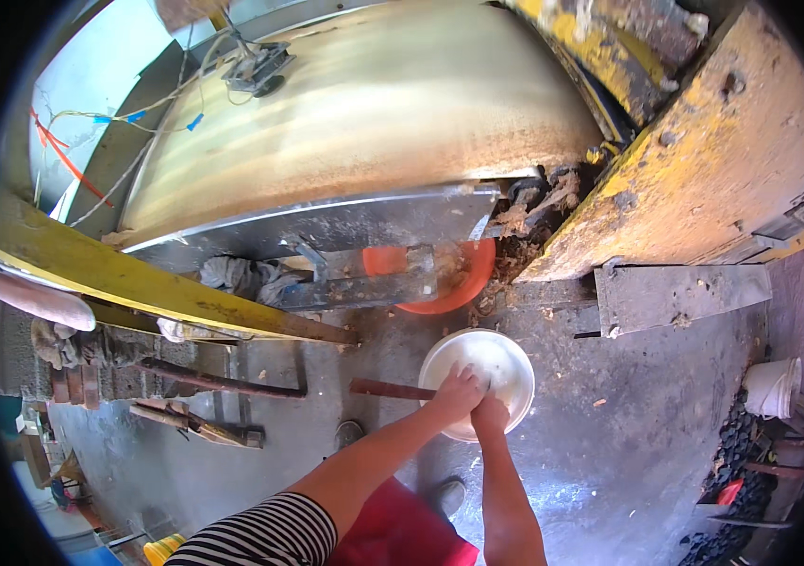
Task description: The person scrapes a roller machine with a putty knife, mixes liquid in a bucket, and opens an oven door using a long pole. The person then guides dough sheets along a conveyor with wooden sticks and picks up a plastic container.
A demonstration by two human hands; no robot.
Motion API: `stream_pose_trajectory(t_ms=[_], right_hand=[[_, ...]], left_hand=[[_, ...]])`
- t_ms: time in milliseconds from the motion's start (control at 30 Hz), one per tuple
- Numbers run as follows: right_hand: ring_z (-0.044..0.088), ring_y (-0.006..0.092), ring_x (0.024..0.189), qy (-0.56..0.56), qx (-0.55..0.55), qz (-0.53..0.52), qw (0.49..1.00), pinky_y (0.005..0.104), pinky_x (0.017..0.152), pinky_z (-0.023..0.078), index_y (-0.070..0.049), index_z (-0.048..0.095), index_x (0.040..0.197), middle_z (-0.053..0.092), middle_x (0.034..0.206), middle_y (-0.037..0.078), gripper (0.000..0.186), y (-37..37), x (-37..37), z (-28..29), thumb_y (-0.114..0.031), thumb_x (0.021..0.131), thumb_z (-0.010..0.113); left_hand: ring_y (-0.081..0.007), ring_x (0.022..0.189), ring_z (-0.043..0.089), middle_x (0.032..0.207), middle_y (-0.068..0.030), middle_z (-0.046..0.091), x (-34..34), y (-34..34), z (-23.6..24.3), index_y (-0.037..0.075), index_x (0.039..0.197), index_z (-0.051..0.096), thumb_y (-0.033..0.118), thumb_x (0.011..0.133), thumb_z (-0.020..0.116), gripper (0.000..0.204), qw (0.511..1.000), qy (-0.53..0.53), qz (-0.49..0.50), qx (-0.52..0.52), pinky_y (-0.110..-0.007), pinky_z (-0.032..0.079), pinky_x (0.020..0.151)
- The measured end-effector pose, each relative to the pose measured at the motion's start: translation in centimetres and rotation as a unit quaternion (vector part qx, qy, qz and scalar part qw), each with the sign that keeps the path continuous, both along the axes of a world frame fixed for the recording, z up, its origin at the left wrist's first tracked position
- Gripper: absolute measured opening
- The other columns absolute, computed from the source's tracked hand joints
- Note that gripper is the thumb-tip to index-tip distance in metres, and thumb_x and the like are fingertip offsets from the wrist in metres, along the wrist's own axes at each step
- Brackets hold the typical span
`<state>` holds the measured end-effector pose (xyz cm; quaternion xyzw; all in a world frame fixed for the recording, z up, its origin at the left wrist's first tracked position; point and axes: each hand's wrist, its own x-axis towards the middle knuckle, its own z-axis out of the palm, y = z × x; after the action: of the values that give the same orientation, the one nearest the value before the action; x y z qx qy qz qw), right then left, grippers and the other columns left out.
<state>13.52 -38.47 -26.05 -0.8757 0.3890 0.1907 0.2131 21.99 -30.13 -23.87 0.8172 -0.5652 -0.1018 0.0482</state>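
Observation:
A round, pale metal basin (502,357) is below my two hands, near the middle of the head view. My left hand (457,391) reaches over it from the left, its fingers stretched out and a little apart. Close beside it, my right hand (490,413) is closed. A thin dark sliver shows by its fingertips, and what it grips, if anything, I cannot make out. A reddish-brown stick (389,389) runs from the left to the basin's rim, passing under my left wrist; whether it is joined to the basin is hidden.
Ahead stands a large, pale curved metal drum (355,123) with an orange basin (463,283) under its edge. A yellow beam (185,297) slants on the left, a rusty yellow panel (685,179) on the right. A white bucket (772,388) and black lumps (730,462) lie far right.

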Motion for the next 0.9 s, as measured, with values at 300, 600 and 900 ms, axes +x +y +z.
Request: stream_pose_trajectory(t_ms=[300, 600, 900], right_hand=[[0.062, 0.0351, 0.079, 0.031, -0.020, 0.047, 0.998, 0.0456, 0.068, 0.049, -0.003, 0.041, 0.122, 0.062, 0.089, 0.021, 0.046, -0.8, -4.0, 13.5, -0.011, 0.078, 0.048], [0.056, 0.0260, 0.074, -0.581, -0.127, 0.206, 0.777, 0.0327, 0.064, 0.047, -0.007, 0.056, 0.112, 0.054, 0.089, 0.012, 0.042, -1.8, 3.5, 52.1, 0.010, 0.073, 0.053], [0.057, 0.0344, 0.071, -0.425, -0.257, 0.337, 0.800, 0.0421, 0.059, 0.048, -0.008, 0.057, 0.106, 0.053, 0.089, 0.016, 0.040, -1.5, 16.8, 63.4, 0.004, 0.067, 0.055]], left_hand=[[-0.0235, 0.107, 0.050, 0.097, 0.0009, 0.063, 0.6, 6.7, 15.3, 0.009, 0.080, 0.067, 0.025, 0.074, 0.059, 0.019, 0.944, 0.170, 0.212, -0.188, -0.036, 0.038, 0.094], [-0.0321, 0.101, 0.051, 0.104, -0.0112, 0.058, 4.2, 23.4, 29.1, 0.009, 0.086, 0.060, 0.003, 0.066, 0.056, 0.022, 0.866, 0.050, 0.450, -0.210, -0.042, 0.038, 0.090], [-0.0314, 0.095, 0.053, 0.095, -0.0134, 0.057, 6.1, 38.6, 38.8, 0.005, 0.107, 0.052, 0.013, 0.070, 0.062, 0.040, 0.656, 0.059, 0.693, -0.294, -0.039, 0.043, 0.082]])
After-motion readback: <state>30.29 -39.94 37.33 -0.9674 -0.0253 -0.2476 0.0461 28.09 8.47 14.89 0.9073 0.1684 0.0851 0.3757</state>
